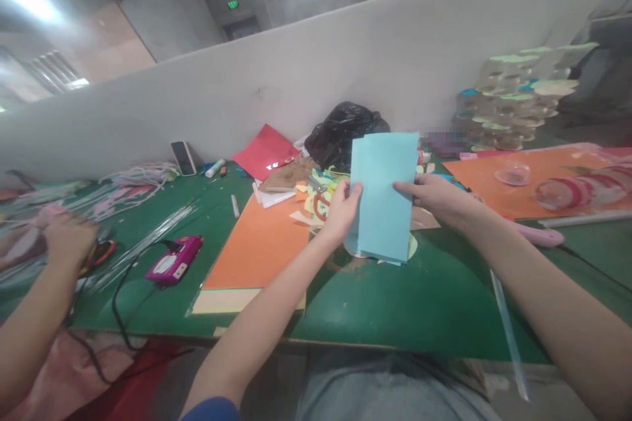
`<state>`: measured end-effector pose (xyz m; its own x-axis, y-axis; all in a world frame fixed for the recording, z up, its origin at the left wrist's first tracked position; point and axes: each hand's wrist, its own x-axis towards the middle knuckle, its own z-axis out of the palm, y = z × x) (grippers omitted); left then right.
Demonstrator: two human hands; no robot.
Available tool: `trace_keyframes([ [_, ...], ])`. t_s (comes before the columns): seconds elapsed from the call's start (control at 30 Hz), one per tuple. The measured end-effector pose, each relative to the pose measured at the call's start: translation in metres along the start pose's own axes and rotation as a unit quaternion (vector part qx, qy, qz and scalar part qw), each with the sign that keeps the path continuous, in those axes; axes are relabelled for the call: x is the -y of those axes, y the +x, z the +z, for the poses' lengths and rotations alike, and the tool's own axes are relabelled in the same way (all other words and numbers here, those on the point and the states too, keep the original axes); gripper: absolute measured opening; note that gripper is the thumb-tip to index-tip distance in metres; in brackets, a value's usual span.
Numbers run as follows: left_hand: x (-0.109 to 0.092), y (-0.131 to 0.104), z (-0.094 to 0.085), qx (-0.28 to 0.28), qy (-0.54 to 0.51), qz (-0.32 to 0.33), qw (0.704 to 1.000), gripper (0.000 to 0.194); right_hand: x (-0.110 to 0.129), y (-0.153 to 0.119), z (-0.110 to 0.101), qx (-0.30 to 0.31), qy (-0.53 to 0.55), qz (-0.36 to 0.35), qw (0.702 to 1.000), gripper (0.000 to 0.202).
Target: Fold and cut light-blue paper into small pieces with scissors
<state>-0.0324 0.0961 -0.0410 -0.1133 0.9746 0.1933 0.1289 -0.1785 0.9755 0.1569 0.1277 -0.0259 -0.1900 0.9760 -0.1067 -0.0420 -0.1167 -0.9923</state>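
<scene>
Sheets of light blue paper [386, 200] stand upright between my two hands, slightly offset from each other as if folded or stacked. My left hand [342, 212] pinches their left edge, thumb in front and fingers behind. From the right side, my right hand [437, 194] grips the opposite edge, its thumb lying on the front face. Behind the blue paper lies a heap of yellow and green paper scraps [320, 194], with orange-handled scissors [322, 205] among them. Orange sheets [264, 243] rest on the table left of the paper.
A co-worker's hand [69, 240] is at the left, near thin wires [148, 237] and a purple box [176, 260] with a black cord. A black plastic bag [343, 131] sits against the partition [276, 85]. Rightward are a pink-handled tool [538, 235] and a striped bottle [577, 189].
</scene>
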Motion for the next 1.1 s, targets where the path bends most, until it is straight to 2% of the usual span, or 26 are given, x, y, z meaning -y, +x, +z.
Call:
trace_keyframes([
  [0.3, 0.002, 0.0, -0.001, -0.009, -0.015, 0.012, 1.0, 0.014, 0.001, 0.004, -0.008, -0.03, -0.029, 0.014, 0.999, 0.008],
  [0.5, 0.004, 0.001, -0.002, -0.009, 0.021, 0.031, 0.999, 0.014, 0.001, 0.006, -0.011, -0.054, -0.048, 0.012, 0.997, 0.005],
  [0.73, 0.004, -0.001, -0.001, -0.005, 0.046, 0.086, 0.995, 0.014, -0.005, 0.003, -0.01, 0.009, -0.074, 0.033, 0.997, 0.014],
  [0.8, 0.001, -0.003, 0.0, -0.009, 0.043, 0.084, 0.996, 0.013, -0.005, 0.001, -0.008, 0.015, -0.094, 0.023, 0.995, 0.017],
  [0.97, -0.003, -0.007, 0.004, -0.001, 0.001, 0.061, 0.998, 0.012, -0.002, -0.004, -0.002, -0.014, -0.118, 0.011, 0.993, 0.023],
  [1.1, 0.003, -0.003, 0.005, 0.034, -0.01, 0.059, 0.998, 0.016, -0.004, -0.004, -0.002, 0.033, -0.094, 0.018, 0.995, 0.021],
])
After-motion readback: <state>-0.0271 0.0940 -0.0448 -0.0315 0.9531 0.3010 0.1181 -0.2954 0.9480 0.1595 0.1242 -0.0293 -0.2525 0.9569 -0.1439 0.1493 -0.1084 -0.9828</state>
